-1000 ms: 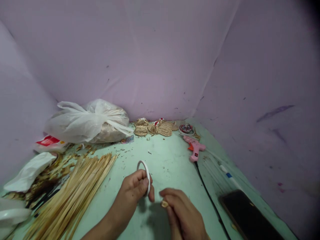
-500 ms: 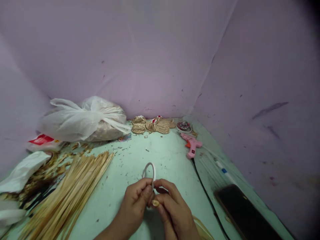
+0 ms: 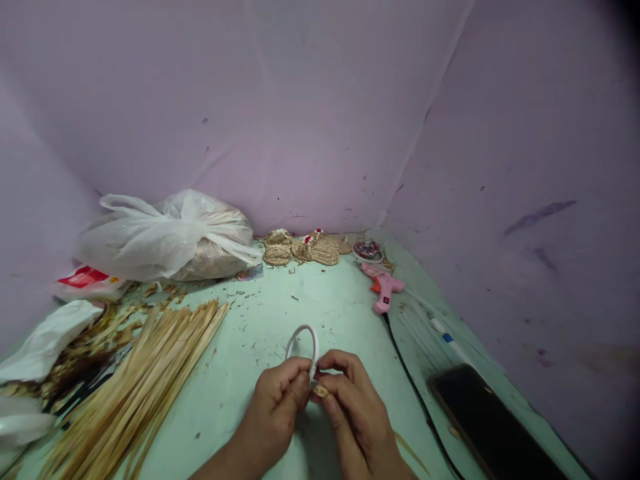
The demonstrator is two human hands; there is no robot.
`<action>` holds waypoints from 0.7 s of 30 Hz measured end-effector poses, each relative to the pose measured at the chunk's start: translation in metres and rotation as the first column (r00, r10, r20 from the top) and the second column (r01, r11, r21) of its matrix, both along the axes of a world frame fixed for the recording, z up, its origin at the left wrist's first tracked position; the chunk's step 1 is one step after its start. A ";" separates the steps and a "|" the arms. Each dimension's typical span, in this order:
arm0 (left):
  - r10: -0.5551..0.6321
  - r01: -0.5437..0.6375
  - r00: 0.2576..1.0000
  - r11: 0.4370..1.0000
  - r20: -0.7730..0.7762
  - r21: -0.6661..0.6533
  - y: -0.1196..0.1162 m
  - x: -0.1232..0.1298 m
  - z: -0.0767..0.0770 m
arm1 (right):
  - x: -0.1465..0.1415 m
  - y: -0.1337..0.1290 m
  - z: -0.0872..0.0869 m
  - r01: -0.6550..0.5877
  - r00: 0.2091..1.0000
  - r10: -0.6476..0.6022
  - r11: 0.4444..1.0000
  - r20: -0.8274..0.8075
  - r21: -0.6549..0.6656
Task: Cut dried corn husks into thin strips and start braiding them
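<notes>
A thin white loop (image 3: 303, 329), like a band or ring, stands up from my hands over the table. My left hand (image 3: 280, 407) is closed, its thumb and forefinger pinching the loop's lower part. Close beside it, my right hand (image 3: 355, 413) pinches a small pale tan piece of dried strip (image 3: 321, 391) between thumb and fingers. Its forefinger reaches to the loop's right side. Where the strip meets the loop is hidden by the fingers. Part of a tan strip (image 3: 410, 450) shows beyond my right wrist.
Left lies a bundle of dried strips (image 3: 145, 380), with a white plastic bag (image 3: 170, 233) behind. Small woven slippers (image 3: 315, 250) and a dish of beads (image 3: 368, 250) are by the wall. A pink glue gun (image 3: 384, 287), its black cord and a phone (image 3: 490, 420) are right.
Both hands have shifted slightly right. The loop's top leans further right and looks wider, and the tan strip end in my right hand has moved up and right.
</notes>
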State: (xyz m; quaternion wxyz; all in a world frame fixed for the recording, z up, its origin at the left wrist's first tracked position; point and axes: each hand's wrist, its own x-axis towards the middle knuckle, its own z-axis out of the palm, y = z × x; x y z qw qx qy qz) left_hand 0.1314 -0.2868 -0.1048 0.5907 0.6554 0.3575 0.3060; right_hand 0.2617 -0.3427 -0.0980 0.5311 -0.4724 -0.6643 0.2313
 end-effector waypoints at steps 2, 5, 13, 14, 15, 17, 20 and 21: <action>0.007 -0.007 1.000 1.000 0.009 -0.009 0.000 0.000 0.000 | -0.003 -0.001 -0.003 0.048 0.998 -0.048 0.999 -0.034 0.013; 0.017 -0.017 1.000 1.000 0.016 -0.024 0.000 0.001 0.000 | -0.009 -0.002 -0.007 0.049 0.996 -0.047 0.999 -0.071 0.020; 0.046 -0.042 0.998 0.996 0.049 -0.076 0.001 0.000 0.003 | -0.004 -0.003 -0.001 0.224 0.972 -0.218 0.972 -0.089 0.073; 0.049 -0.046 0.998 0.996 0.048 -0.072 0.000 0.000 0.003 | -0.001 -0.002 0.000 0.239 0.969 -0.234 0.969 -0.082 0.065; 0.047 -0.044 0.998 0.997 0.041 -0.061 0.000 0.001 0.002 | 0.002 -0.001 0.001 0.252 0.966 -0.247 0.966 -0.070 0.061; 0.041 -0.041 0.999 0.999 0.011 -0.027 -0.001 0.001 0.002 | 0.007 0.001 0.000 0.261 0.965 -0.260 0.963 -0.034 0.064; 0.056 -0.055 0.997 0.998 -0.055 0.020 -0.003 0.002 0.005 | 0.010 0.003 -0.001 0.232 0.971 -0.236 0.969 0.034 0.085; 0.067 -0.065 0.995 0.997 -0.078 0.033 -0.004 0.002 0.006 | 0.010 0.003 -0.002 0.220 0.973 -0.226 0.971 0.054 0.097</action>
